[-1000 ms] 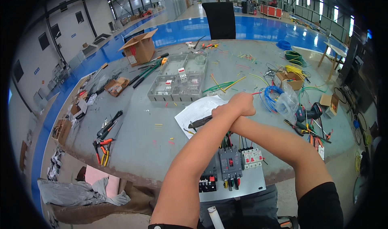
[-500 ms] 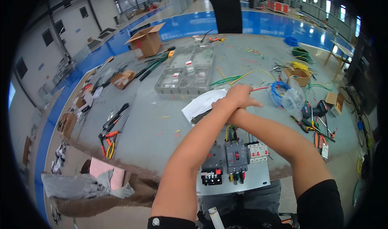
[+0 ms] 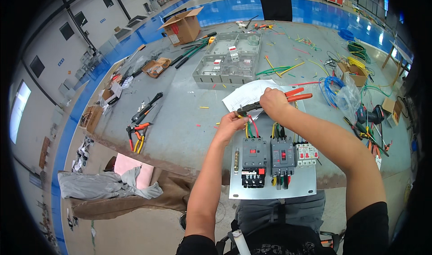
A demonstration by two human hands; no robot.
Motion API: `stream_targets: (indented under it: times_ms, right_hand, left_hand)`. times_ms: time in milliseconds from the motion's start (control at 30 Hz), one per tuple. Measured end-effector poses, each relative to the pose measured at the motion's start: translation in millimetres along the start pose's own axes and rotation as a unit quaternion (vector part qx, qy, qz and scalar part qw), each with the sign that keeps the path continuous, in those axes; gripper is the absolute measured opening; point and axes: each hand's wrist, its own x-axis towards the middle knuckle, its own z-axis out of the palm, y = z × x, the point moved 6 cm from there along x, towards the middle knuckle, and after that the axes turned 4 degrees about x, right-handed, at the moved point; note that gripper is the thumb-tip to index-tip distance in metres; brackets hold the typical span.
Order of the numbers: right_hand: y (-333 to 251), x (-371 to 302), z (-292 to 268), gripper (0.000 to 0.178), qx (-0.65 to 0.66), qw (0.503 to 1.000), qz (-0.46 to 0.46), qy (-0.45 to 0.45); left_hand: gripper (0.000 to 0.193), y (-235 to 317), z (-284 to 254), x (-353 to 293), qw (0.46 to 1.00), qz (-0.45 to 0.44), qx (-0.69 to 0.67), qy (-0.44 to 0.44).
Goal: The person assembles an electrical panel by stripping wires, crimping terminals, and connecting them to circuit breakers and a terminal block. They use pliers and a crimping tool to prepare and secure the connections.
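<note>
My right hand is closed around a pair of red-handled pliers, whose dark jaws point left. At the jaw end, my left hand pinches what looks like a wire with a yellow end; the fingers partly hide it. Green, yellow and red wires rise just beside that hand from a dark grey switching device. This sits on a metal mounting plate, with a black relay block below it. Alongside are a grey circuit breaker and a row of white small breakers.
Paper sheets lie under and beyond my hands. Farther off stands a grey compartment box. Blue wire coils, a plastic bag and a cordless drill are at right. Hand tools lie at left.
My crossed forearms have come apart. The left hand is now at the plier jaws on the left, the right hand on the pliers. The view has shifted, showing more of the plate.
</note>
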Motion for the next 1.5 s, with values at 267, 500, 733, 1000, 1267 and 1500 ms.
stream_targets:
  times_ms: [267, 500, 733, 1000, 1267, 1500]
  right_hand:
    - [3.7, -12.2, -6.5, 0.038, 0.018, 0.998, -0.026, 0.058]
    - [26.1, -12.3, -55.9, 0.053, 0.117, 0.957, -0.012, 0.266]
    - [130.8, -78.9, -120.4, 0.055, 0.423, 0.835, 0.046, 0.348]
    - [231.0, -295.8, -93.1, 0.053, 0.71, 0.605, 0.11, 0.344]
    - [186.9, -432.6, 18.5, 0.069, 0.89, 0.311, 0.117, 0.312]
    - [131.7, -459.2, 88.1, 0.062, 0.953, 0.158, 0.138, 0.217]
  left_hand:
    - [0.023, -20.6, 27.3, 11.2, 0.988, 0.057, -0.137, 0.047]
    - [0.033, -17.0, 26.1, 8.3, 0.985, 0.077, -0.152, 0.043]
    - [0.037, -12.0, 13.4, -0.5, 0.99, 0.071, -0.105, 0.054]
    - [0.048, 39.0, -20.3, -22.3, 0.964, 0.177, 0.086, 0.177]
    - [0.027, 230.0, 174.5, -57.1, 0.894, 0.29, 0.335, -0.072]
    - [0.025, 128.4, 413.7, 14.1, 0.702, 0.329, 0.549, -0.312]
